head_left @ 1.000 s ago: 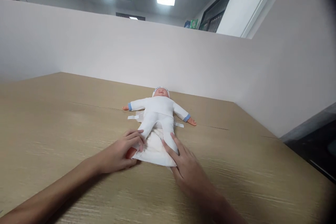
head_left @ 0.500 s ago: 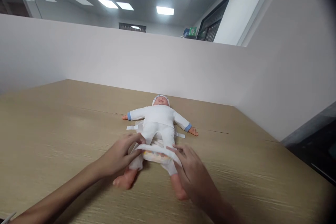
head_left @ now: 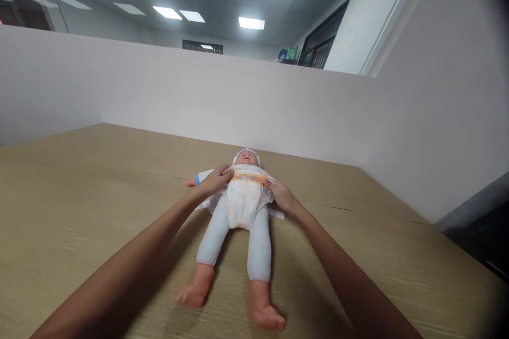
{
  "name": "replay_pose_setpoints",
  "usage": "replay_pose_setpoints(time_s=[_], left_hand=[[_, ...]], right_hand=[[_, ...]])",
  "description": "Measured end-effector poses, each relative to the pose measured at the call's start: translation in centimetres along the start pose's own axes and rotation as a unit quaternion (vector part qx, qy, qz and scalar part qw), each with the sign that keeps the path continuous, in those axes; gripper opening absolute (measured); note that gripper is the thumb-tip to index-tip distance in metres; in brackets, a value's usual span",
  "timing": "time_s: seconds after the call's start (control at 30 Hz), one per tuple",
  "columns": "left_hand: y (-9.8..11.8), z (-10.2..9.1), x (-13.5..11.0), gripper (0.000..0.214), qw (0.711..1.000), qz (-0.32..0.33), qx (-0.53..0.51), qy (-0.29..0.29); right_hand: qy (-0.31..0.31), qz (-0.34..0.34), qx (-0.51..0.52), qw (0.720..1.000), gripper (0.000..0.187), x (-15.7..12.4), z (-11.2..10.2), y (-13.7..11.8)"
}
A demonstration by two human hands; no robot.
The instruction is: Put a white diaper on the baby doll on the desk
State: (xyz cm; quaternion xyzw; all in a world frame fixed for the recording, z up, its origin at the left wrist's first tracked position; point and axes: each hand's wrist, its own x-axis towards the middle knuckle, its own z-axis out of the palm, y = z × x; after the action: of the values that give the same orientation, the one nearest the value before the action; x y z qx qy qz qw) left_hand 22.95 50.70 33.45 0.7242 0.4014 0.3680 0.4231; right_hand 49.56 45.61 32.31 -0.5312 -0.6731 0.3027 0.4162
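A baby doll [head_left: 259, 246] in white clothes and a white cap lies on its back, feet toward me. The front panel of a diaper [head_left: 243, 198], with an orange printed band, covers its belly up to the chest. My left hand [head_left: 218, 179] grips the panel's upper left edge. At the upper right edge, my right hand [head_left: 280, 193] pinches the diaper too. White fastening tabs stick out on both sides at the doll's hips. The doll's right-side arm is mostly hidden behind the diaper and my hand.
The doll lies on a wide wooden table [head_left: 99, 222]. A pale partition wall [head_left: 199, 100] rises behind it, and another wall [head_left: 429, 116] stands on the right. A dark object [head_left: 477, 228] is beyond the table's right edge.
Both hands have moved away from me, carrying the diaper's front panel from over the doll's lower legs up to its chest. The doll's legs are now uncovered.
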Motion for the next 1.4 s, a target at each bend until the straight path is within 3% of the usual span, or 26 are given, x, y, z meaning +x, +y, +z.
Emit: replay_pose_setpoints(time_s=[0.17, 0.33, 0.4, 0.5, 0.6, 0.7, 0.77, 0.9, 1.03, 1.13, 1.2, 1.3, 1.4], left_hand=[[-1.4, 0.6, 1.1, 0.049, 0.999, -0.020, -0.042, -0.011], [-1.5, 0.2, 0.9, 0.056, 0.996, -0.037, -0.075, -0.027], [-1.3, -0.1, 0.7, 0.057, 0.994, -0.050, -0.087, -0.037], [-1.5, -0.6, 0.5, 0.058, 0.990, -0.080, -0.105, -0.047], [-2.0, -0.9, 0.6, 0.057, 0.984, -0.107, -0.132, -0.059], [-2.7, -0.9, 0.8, 0.060, 0.976, -0.122, -0.166, -0.073], [-3.0, -0.6, 0.8, 0.066, 0.971, -0.128, -0.183, -0.080], [-3.3, -0.4, 0.8, 0.070, 0.972, -0.133, -0.178, -0.082], [-2.3, -1.0, 1.2, 0.065, 0.987, -0.130, -0.091, -0.007], [-0.3, -1.3, 1.0, 0.057, 0.993, -0.090, -0.008, 0.072], [1.4, -1.0, 0.4, 0.050, 0.994, 0.005, 0.054, 0.090], [3.0, 0.3, -0.8, 0.040, 0.970, 0.196, 0.146, 0.017], [3.0, 1.7, -1.7, 0.034, 0.936, 0.262, 0.225, -0.068]], right_hand=[[-0.048, 0.043, 0.074, 0.995, 0.076, 1.8, 0.5, 2.8], [-0.046, 0.044, 0.051, 0.997, 0.061, 0.8, -0.4, 2.5], [-0.017, 0.035, 0.009, 0.999, 0.050, 0.2, -1.0, 1.8], [0.076, 0.008, -0.064, 0.995, 0.034, -0.4, -1.4, 0.5], [0.150, -0.062, -0.106, 0.981, 0.034, -0.7, -0.5, -1.1], [0.099, -0.184, -0.135, 0.968, 0.041, -1.1, 1.2, -1.9], [0.043, -0.221, -0.135, 0.965, 0.046, -1.3, 2.2, -1.6], [0.003, -0.187, -0.091, 0.978, 0.056, -1.7, 3.2, 0.6], [0.002, -0.172, -0.060, 0.983, 0.060, -1.9, 3.3, 1.8], [0.005, -0.175, -0.056, 0.983, 0.061, -1.8, 3.5, 1.8], [0.010, -0.179, -0.064, 0.982, 0.060, -2.0, 3.7, 1.5], [0.065, -0.172, -0.088, 0.979, 0.058, -3.1, 3.5, 1.6], [0.138, -0.146, -0.144, 0.969, 0.051, -5.6, 2.2, 2.8]])
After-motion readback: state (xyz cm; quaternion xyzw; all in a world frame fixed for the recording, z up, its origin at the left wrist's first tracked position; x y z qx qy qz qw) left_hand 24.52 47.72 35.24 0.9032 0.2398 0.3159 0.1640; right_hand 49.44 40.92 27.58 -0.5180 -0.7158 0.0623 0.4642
